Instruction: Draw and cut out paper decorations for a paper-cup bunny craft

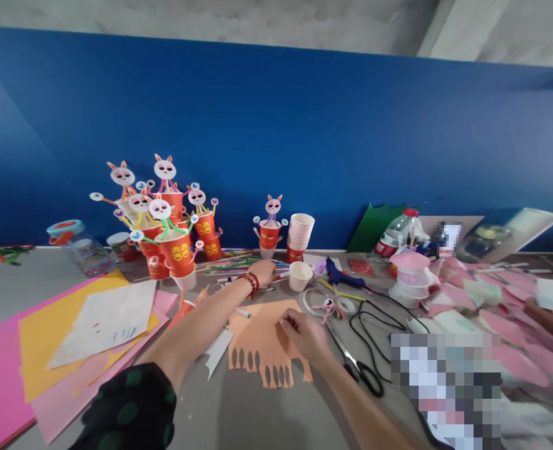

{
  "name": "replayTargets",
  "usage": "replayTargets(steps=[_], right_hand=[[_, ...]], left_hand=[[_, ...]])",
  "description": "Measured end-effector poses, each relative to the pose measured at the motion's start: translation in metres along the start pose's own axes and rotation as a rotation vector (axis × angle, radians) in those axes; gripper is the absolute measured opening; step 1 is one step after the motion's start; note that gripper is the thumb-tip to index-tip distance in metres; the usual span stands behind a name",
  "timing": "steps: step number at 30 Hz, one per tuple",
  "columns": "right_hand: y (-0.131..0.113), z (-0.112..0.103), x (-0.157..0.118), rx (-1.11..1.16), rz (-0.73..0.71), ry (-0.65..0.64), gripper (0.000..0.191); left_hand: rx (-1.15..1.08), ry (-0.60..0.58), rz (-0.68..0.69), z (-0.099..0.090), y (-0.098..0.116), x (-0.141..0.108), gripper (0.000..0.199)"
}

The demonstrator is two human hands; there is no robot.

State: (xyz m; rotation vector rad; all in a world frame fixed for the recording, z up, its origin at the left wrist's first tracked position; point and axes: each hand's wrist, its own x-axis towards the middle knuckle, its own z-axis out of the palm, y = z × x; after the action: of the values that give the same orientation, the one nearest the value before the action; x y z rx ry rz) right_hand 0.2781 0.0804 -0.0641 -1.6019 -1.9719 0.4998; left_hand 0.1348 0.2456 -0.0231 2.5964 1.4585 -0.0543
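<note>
My left hand (262, 272), with a red bead bracelet at its wrist, reaches forward among pens and pipe cleaners (229, 265); its fingers are hidden. Over the right part of an orange paper sheet (258, 322) is my right hand (299, 328), its fingers curled together; whether something small is between them I cannot make out. Cut-out leaf-shaped holes line the near edge of that sheet. A pen (243, 313) lies on its upper left part. A white paper scrap (219, 351) lies to the left.
Decorated rabbit cups (180, 250) stand back left, coloured sheets (4, 369) lie left. A cup stack (299, 234), white cup (300, 275), blue glue gun (344, 275), black cable (375, 319) and scissors (358, 365) are right. Another person's hand (539, 312) is at far right.
</note>
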Motion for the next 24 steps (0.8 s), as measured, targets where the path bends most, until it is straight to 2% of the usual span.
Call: replayTargets(steps=[4,7,16,20,24], right_hand=[[0.001,0.002,0.001,0.004,0.009,0.005,0.024],[0.000,0.004,0.002,-0.001,0.019,0.009,0.024],[-0.004,0.004,-0.001,-0.044,0.002,0.035,0.026],[-0.003,0.004,-0.001,-0.038,-0.003,0.026,0.026],[-0.004,-0.002,-0.001,-0.025,-0.030,0.001,0.027]], left_hand=[[0.027,0.021,-0.023,-0.005,-0.014,-0.012,0.031],[0.043,0.039,-0.022,-0.006,-0.016,-0.020,0.032],[0.010,0.071,-0.051,-0.008,0.014,-0.017,0.032],[-0.054,0.155,-0.107,-0.022,0.001,-0.029,0.032],[-0.189,0.267,-0.148,-0.039,-0.020,-0.068,0.031]])
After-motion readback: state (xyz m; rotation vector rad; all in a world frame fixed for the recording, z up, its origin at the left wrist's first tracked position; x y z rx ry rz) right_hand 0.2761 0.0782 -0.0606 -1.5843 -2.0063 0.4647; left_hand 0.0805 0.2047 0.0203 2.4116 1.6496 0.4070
